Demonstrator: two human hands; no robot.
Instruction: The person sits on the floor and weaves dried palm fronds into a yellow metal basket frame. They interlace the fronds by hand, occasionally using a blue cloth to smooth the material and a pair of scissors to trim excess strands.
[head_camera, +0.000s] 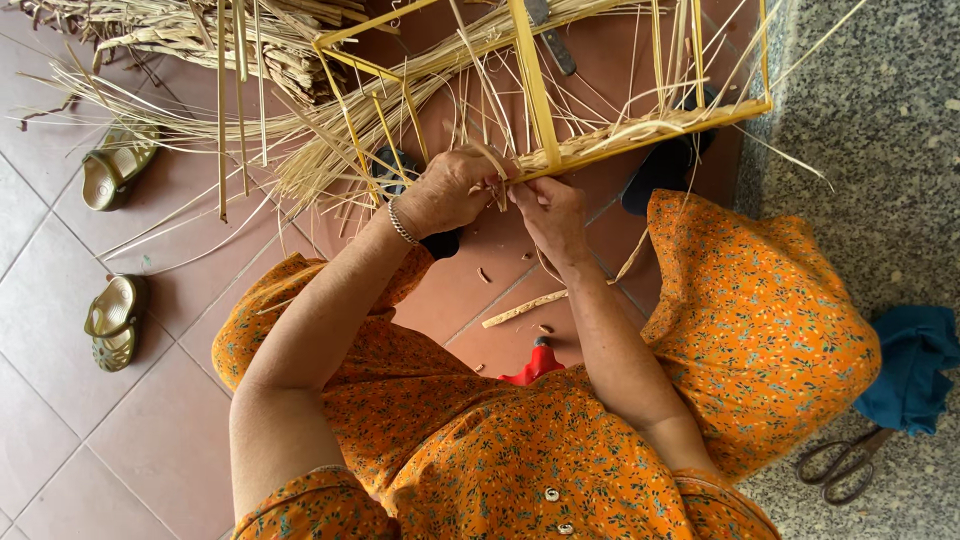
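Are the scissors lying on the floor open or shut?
Open, slightly. The scissors lie on the speckled floor beside a blue cloth, their two finger loops spread apart. The blades are tucked under the cloth, hidden.

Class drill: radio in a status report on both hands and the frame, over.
Left hand and right hand both pinching straw strands at yellow frame rail. Loose straw fanned across frame. Scissors lying aside.

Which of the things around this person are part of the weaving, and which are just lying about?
In use:
- left hand and right hand, pinching pale straw strands
- yellow rod frame
- loose straw heap

Lying about:
- two olive sandals
- dark scissors
- blue cloth
- red-handled tool
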